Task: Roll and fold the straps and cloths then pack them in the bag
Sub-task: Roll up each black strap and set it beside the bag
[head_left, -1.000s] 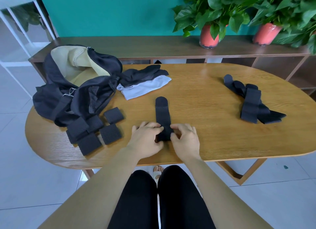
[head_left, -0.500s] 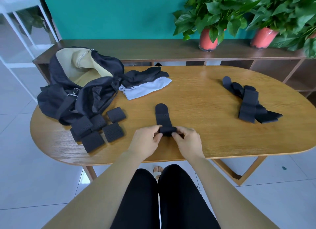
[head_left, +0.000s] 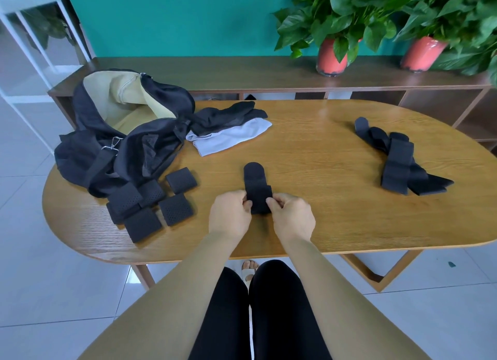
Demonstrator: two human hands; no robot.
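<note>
- No words, brands or numbers were readable on the bag (head_left: 150,144), the strap (head_left: 257,195) or the red pots (head_left: 329,60).
- Any small tag was perhaps too blurred to tell.

Head camera, wide-angle, looks forward-down over table (head_left: 322,225), close.

The sides of the strap's (head_left: 257,190) near end are hidden behind the curled fingers (head_left: 247,203) of the left hand (head_left: 230,217) and right hand (head_left: 293,220), so how tightly it's rolled I can't tell. The black cloth (head_left: 228,113) runs behind the bag (head_left: 150,144), whose inside is mostly folded out of sight. The right-hand plant (head_left: 462,15) is cut off at the edge, leaves blurred.
</note>
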